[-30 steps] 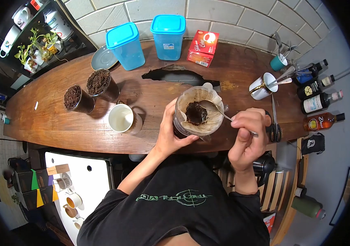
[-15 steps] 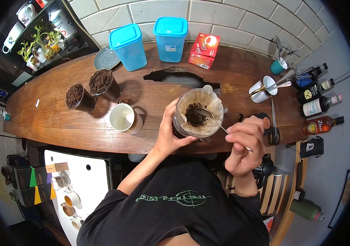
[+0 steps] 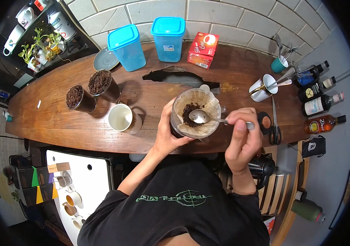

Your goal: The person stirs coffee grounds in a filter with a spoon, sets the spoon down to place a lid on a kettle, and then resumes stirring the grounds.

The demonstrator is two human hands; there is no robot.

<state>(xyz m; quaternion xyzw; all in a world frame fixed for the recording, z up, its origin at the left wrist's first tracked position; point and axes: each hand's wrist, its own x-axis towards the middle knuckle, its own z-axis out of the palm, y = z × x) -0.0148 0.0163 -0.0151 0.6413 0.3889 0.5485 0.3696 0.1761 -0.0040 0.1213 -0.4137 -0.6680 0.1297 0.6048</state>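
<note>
My left hand [image 3: 167,132] is wrapped round the left side of a clear coffee dripper or server, holding it near the table's front edge. A pale, brown-stained paper filter [image 3: 205,101] lines the vessel, with dark wet coffee grounds [image 3: 188,109] inside. In my right hand [image 3: 244,139], a metal spoon [image 3: 199,117] is pinched by its handle. Its bowl lies over the grounds within the filter, shiny and with little on it. Left of my left hand stands a white mug [image 3: 119,119]; its contents are hard to make out.
Two glasses of dark grounds [image 3: 101,82] stand at the left. Behind are blue-lidded containers [image 3: 168,43], a red tea box [image 3: 203,49] and a ragged hole [image 3: 175,76] in the tabletop. Right: a spoon mug [image 3: 261,91], scissors [image 3: 275,131], a round dark object [image 3: 264,122] and several bottles [image 3: 320,125].
The spoon's bowl has lifted and turned, so its shiny surface now shows above the grounds. My right hand has rotated and its grip has shifted. My left hand keeps its hold.
</note>
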